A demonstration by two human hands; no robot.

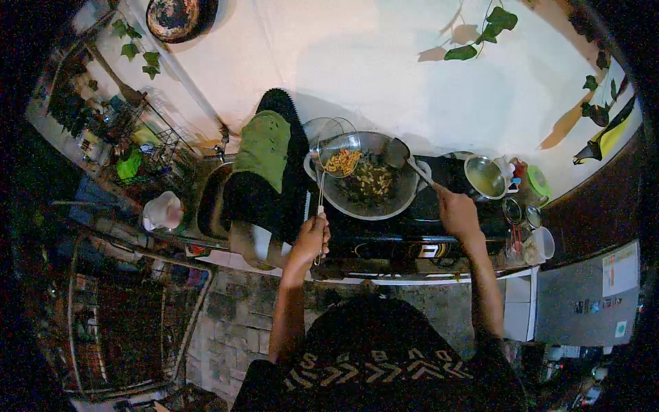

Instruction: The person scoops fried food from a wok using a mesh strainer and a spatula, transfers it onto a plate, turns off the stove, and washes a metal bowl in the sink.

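My left hand (312,240) is wrapped round the handle of a wire strainer (341,143), which holds orange-brown fried pieces (342,162) over the left part of a large wok (371,214). Pale brown pieces (373,180) lie in the bottom of the wok. My right hand (458,209) grips the handle of a spatula (399,152), whose dark blade is at the wok's upper right rim.
The wok stands on a black stove (439,213). To its right are a metal bowl (485,177), a green lid (539,180) and a clear container (540,244). A green cloth (264,147) lies to the left, near a sink (213,199) and a dish rack (165,141).
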